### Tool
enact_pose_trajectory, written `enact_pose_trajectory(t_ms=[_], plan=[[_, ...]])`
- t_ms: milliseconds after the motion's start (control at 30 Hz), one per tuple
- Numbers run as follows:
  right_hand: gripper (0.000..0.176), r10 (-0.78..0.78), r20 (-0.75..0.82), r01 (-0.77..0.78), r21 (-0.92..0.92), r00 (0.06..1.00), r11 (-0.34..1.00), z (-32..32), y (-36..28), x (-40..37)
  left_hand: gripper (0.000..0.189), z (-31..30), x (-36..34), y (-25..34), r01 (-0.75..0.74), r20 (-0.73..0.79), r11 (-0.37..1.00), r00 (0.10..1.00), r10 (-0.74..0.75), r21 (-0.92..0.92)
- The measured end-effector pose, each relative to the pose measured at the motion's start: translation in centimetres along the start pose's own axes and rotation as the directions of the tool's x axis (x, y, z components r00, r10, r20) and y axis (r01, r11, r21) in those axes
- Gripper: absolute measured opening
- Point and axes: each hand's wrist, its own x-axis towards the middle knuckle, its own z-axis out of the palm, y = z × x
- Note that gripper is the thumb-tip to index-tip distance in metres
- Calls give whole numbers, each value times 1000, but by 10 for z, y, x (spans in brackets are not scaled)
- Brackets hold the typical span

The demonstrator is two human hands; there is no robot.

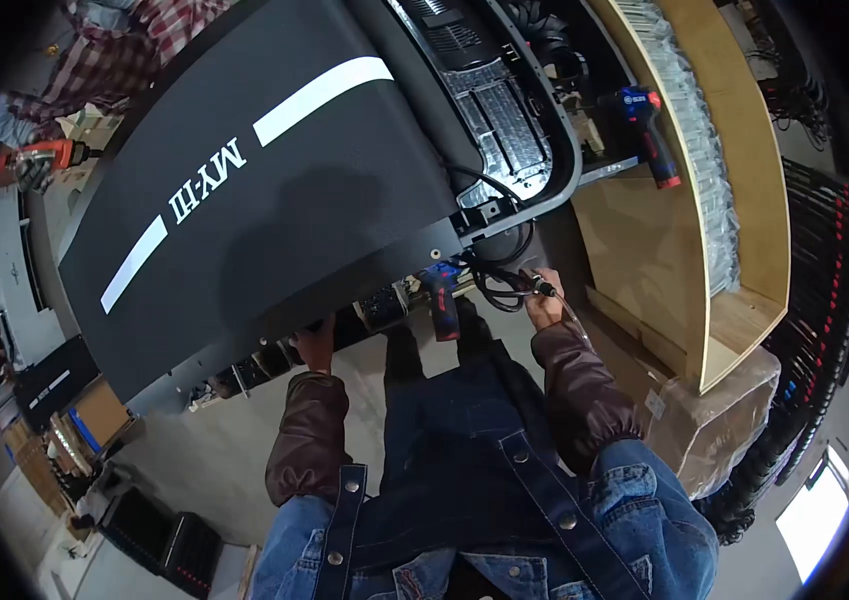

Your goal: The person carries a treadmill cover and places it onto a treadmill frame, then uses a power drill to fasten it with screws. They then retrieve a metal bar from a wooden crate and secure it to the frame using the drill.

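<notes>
Before me lies a treadmill with a black running belt [244, 190] bearing white lettering and stripes. Its motor bay [494, 110] is uncovered, showing silvery lining. My right hand [543, 305] is closed around a black cable end or connector [542, 287] beside the frame corner; a thin pale line runs down from it. Looped black cables [494, 285] hang between that hand and the frame. My left hand [315, 347] reaches in at the near edge of the deck, with its fingers hidden underneath. A blue and black cordless driver [444, 305] hangs grip-down near the frame corner.
A second cordless driver [656, 140] stands beside an open plywood box [644, 240] filled with plastic-wrapped pieces. Below the box is a wrapped carton [714, 420]. Across the treadmill, a person in a checked shirt [104, 60] is near an orange power tool [44, 157]. Black parts [824, 290] line the right.
</notes>
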Motion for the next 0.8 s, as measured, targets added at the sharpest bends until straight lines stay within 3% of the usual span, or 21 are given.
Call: enact_pose_trajectory(t_ms=[33,67,133,167,200,233,267,300,333,367,400,433,500,567,600,667,733,800], plan=[[39,55,1,-55,-11,998,998,10,9,2,96,5,9,-15,14,-16,1000,1000,-14,23],[44,-29,39,29,-9,999,1000,15,25,5,89,12,21,-27,-191,28,978,981,193,-83],[48,-97,14,97,-13,995,995,16,32,0,83,48,55,-76,-370,43,911,923,383,-179],[54,-152,-11,152,25,988,988,20,47,-5,75,72,75,-112,-625,-40,695,733,679,356],[55,-41,15,37,206,999,978,18,42,-11,67,78,90,-132,-576,81,234,468,880,784],[55,67,70,-89,370,995,925,16,36,-20,67,68,87,-126,-550,77,241,492,867,800],[55,56,101,-91,379,993,921,19,39,-34,62,54,73,-98,-651,-3,601,677,736,464],[52,419,265,-493,381,869,782,21,44,-45,58,44,56,-73,-557,6,830,831,557,23],[49,696,407,-807,301,591,508,25,44,-49,58,41,40,-61,-537,-11,843,843,538,35],[51,680,512,-847,233,524,477,21,0,-54,56,43,27,-53,-484,-66,851,860,506,205],[53,599,490,-751,204,633,627,36,-18,-62,54,41,18,-48,-414,-118,835,868,482,362],[55,494,471,-626,172,730,761,48,-22,-64,54,38,16,-45,-400,-126,842,874,470,362],[64,82,421,-110,42,904,993,88,-13,-57,49,27,17,-44,-246,44,969,968,247,-14],[82,66,405,-26,-103,912,994,104,-83,-59,45,13,7,-39,-223,-18,969,975,222,-107],[82,53,416,-11,-103,908,995,116,-88,-56,41,6,4,-36,-219,-71,955,975,209,-201],[98,117,401,-62,-147,909,987,133,-95,-53,39,-6,0,-33,-180,-62,962,983,170,-208],[96,-2,366,48,-118,931,992,153,-69,-50,37,-11,2,-46,-135,-49,965,991,128,-225],[89,56,345,-108,133,937,985,161,-38,-42,36,-10,8,-67,-155,26,936,985,172,-317]])
